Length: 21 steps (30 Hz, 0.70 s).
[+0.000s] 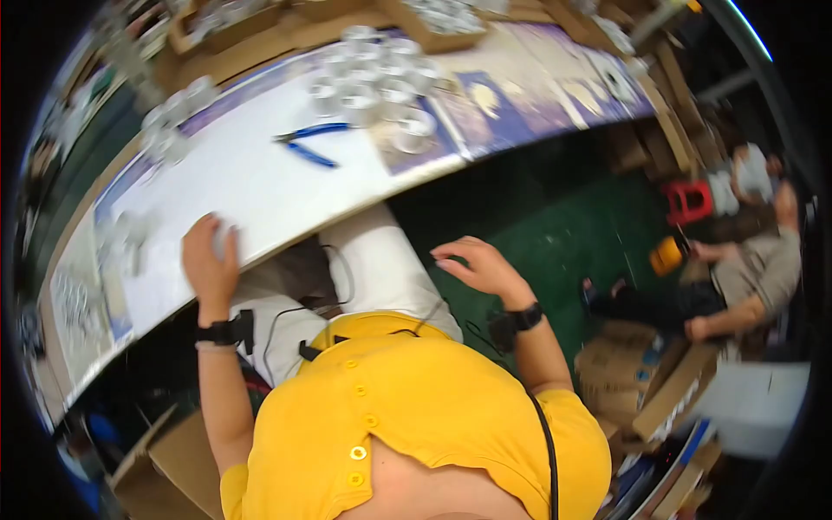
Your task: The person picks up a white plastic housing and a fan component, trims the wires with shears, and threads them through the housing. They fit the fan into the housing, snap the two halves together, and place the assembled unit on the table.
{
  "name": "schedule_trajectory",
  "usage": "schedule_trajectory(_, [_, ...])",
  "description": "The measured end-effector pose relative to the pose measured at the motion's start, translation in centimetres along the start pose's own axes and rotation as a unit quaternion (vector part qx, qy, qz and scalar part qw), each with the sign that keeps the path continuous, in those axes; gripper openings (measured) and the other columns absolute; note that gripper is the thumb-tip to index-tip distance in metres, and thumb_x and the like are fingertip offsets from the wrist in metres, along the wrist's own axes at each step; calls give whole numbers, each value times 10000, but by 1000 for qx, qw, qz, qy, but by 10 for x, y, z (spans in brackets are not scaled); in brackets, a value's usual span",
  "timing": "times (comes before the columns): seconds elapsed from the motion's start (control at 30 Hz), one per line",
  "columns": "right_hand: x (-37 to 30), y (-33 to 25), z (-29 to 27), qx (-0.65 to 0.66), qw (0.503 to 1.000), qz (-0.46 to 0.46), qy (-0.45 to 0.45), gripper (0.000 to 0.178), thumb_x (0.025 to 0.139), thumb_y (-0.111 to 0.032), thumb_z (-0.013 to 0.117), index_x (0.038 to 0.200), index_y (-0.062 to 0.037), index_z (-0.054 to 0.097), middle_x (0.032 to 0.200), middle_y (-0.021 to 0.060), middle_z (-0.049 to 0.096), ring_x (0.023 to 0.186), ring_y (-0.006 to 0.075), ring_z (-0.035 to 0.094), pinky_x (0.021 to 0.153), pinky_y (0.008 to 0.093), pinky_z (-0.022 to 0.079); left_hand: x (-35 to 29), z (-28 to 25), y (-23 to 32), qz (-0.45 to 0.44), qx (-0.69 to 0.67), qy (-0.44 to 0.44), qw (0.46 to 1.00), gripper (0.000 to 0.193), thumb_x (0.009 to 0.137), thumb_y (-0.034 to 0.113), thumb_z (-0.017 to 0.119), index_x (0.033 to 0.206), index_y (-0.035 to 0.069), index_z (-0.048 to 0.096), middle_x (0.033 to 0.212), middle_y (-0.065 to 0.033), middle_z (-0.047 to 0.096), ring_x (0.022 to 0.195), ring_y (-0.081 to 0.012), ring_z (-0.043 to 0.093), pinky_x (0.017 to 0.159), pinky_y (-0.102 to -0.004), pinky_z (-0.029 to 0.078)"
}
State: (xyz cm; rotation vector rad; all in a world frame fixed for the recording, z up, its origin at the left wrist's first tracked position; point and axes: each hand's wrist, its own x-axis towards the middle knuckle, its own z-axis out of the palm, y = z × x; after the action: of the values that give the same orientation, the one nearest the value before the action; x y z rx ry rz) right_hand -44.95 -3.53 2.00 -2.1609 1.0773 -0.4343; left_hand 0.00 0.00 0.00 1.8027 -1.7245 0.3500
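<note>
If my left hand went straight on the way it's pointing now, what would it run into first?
Across the smooth white tabletop, your left hand would probably first meet the small cluster of short white cylindrical pieces near the far edge, though blur leaves the exact line and height unclear.

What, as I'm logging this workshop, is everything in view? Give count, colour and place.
Table: one, white and purple-patterned, ahead of the person
Pliers: one, blue-handled, on the table
Round pieces: over ten, white, grouped at the table's far side and left
Filled box: one, brown with pale pieces, top centre
Cartons: several, brown, lower left and right
Stool: one, red, right
Co-worker: one, beige top, right
Orange item: one, orange, by the co-worker's hand
Floor: one, green, beyond the right hand
Rim clutter: uncountable, blurred
Shirt: one, yellow, lower centre
Wristbands: two, black, one per wrist
Left hand: one, bare, at the table edge
Right hand: one, bare, right of the lap
</note>
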Motion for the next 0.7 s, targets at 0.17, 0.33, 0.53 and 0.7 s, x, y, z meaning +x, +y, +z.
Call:
schedule_trajectory(0.17, [77, -55, -23, 63, 996, -62, -11, 191, 826, -79, 654, 1015, -60, 676, 941, 87, 680, 890, 245, 623, 785, 330, 492, 23, -20, 10, -18, -2, 4, 1000, 242, 806, 134, 664, 1016, 37, 590, 1092, -130, 625, 986, -318, 576, 849, -393, 458])
schedule_trajectory(0.33, [143, -94, -22, 29, 983, -178, -19, 205, 809, -44, 654, 1012, -55, 672, 948, 86, 677, 904, 251, 619, 804, 329, 484, 19, -25, 1, -33, -14, 8, 999, 267, 786, 129, 675, 1021, 35, 588, 1082, -129, 625, 991, -322, 569, 851, -395, 457])
schedule_trajectory(0.53, [194, -103, 17, -24, 956, -275, 96, 277, 809, -51, 650, 1085, -68, 642, 1131, 120, 621, 1036, 290, 575, 902, 357, 446, 10, -26, -6, -52, -148, 14, 987, 256, 784, 144, 680, 1008, 55, 595, 1076, -106, 616, 1003, -302, 556, 849, -396, 450])
schedule_trajectory(0.7, [215, -89, 45, -62, 955, -256, 135, 358, 818, -77, 646, 1170, -55, 585, 1225, 156, 560, 1114, 327, 524, 961, 382, 405, 4, -60, -19, -142, -158, 68, 975, 318, 800, 129, 671, 1087, 33, 574, 1090, -131, 600, 1009, -320, 553, 863, -405, 452])
